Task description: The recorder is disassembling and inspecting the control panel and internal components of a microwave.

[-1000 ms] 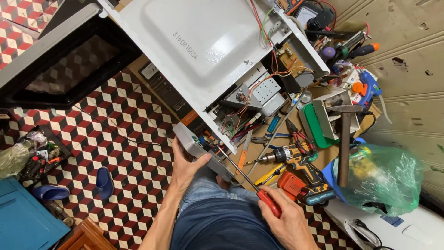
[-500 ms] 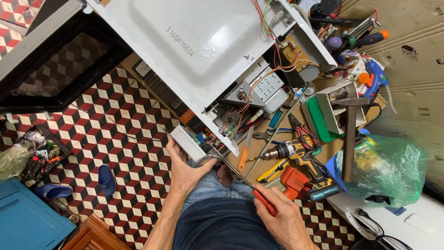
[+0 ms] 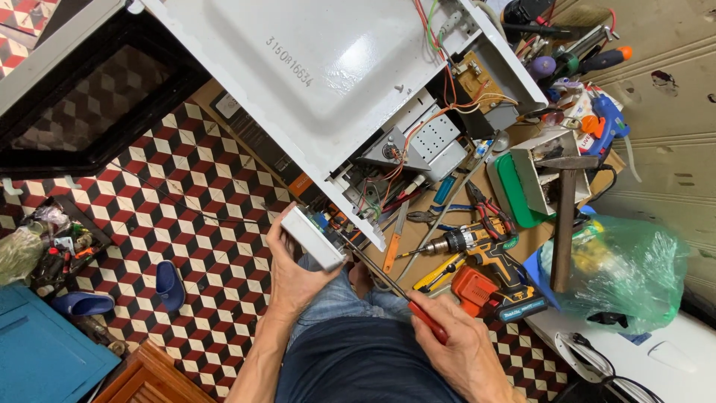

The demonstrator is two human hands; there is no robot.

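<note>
Looking down from head cam, L to R: blue bin (image 3: 37,358) at lower-left corner, w/ blue slippers (image 3: 170,284) on red/white/black cube-pattern floor tiles (image 3: 194,224). Black-framed appliance door (image 3: 89,104) hangs open upper left. White appliance casing (image 3: 313,75) fills top centre, its side open w/ wiring exposed. Left hand (image 3: 294,272) grasps a small white box-shaped module (image 3: 313,237) from below, held against casing's lower corner. Right hand (image 3: 459,351) is clenched on a red-handled screwdriver (image 3: 395,291); shaft runs up-left to module. R of shaft: orange-handled tool (image 3: 393,246), pliers (image 3: 488,213), yellow cordless drill (image 3: 485,257) on cardboard. Further R: hammer (image 3: 564,216), head up, and green plastic bag (image 3: 626,269).
</note>
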